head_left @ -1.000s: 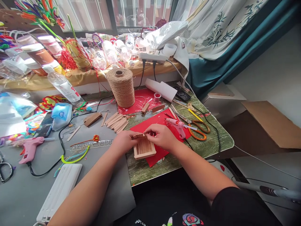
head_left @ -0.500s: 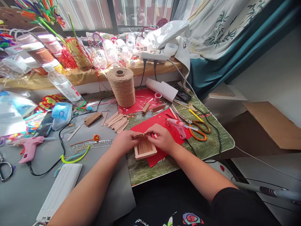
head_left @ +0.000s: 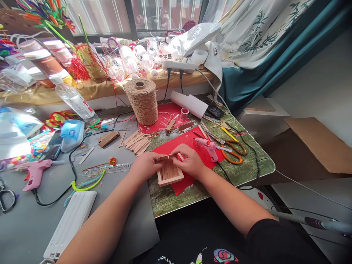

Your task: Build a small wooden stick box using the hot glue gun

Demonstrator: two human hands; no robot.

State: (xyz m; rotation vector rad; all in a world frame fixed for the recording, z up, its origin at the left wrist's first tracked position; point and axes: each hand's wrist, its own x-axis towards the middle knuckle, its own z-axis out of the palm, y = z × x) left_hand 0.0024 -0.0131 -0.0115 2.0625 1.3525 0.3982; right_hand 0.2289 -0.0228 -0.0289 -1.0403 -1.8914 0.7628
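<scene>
Box (head_left: 171,173), pale wood, slatted floor, low rim: located at the centre of the frame, below the middle, over the near edge of a red sheet (head_left: 178,142) on the bench (head_left: 167,202).

Left hand (head_left: 146,163): fingers bent, pinching the far rim of the box at its left part. Right hand (head_left: 188,160): thumb and fingertips drawn together on the same rim, close beside the left fingertips. Whether a separate piece lies between the fingertips cannot be told.

Glue gun (head_left: 210,149), pink: just right of the right hand, on the sheet. Scissors (head_left: 221,141), orange-handled: beside the gun, partly open. Sticks (head_left: 136,142), loose pile: beyond the left hand. Spool (head_left: 141,104) of brown twine: upright, behind the pile. Paper roll (head_left: 189,103), white: right of the spool, lying.

Stencil (head_left: 118,168), clear: left of the left hand. Second glue gun (head_left: 37,174), also pink: left of frame. Bottle (head_left: 78,104), clear plastic, tilted: upper left. Power strip (head_left: 179,66), white, two plugs inserted: upper centre, on the sill.
</scene>
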